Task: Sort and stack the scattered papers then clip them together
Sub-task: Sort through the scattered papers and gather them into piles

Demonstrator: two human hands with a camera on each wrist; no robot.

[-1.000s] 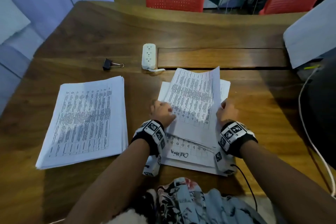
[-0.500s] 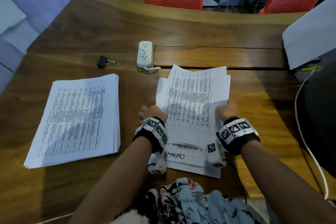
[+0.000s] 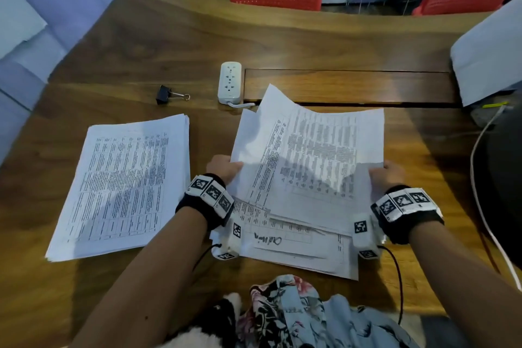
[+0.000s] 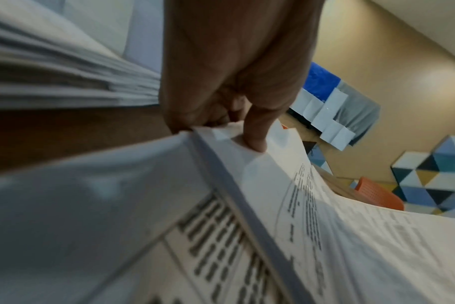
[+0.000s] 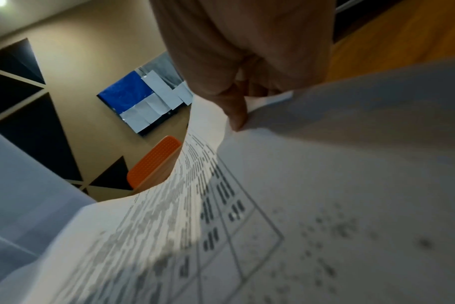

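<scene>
So I've got a few loose sheets (image 3: 310,155) lifted off the messy pile (image 3: 296,246) right in front of me, left hand (image 3: 226,168) pinching the left edge, thumb on top, and right hand (image 3: 385,175) pinching the right edge the same way. They're thin printed pages, floppy, sagging in the middle and fanned at the far corners, so they aren't lined up at all.

My worry: the hold is just on the edges, so a sheet could slide out, or a corner could crease if I pull the two sides unevenly. Setting them down skewed would make the squaring-up harder later too.

The tidy stack (image 3: 124,186) sits to the left on the smooth wooden tabletop (image 3: 282,37), flat with fairly even edges. The little black binder clip (image 3: 165,94) is farther out, beyond that stack, with a white power strip (image 3: 230,80) just right of it.
</scene>
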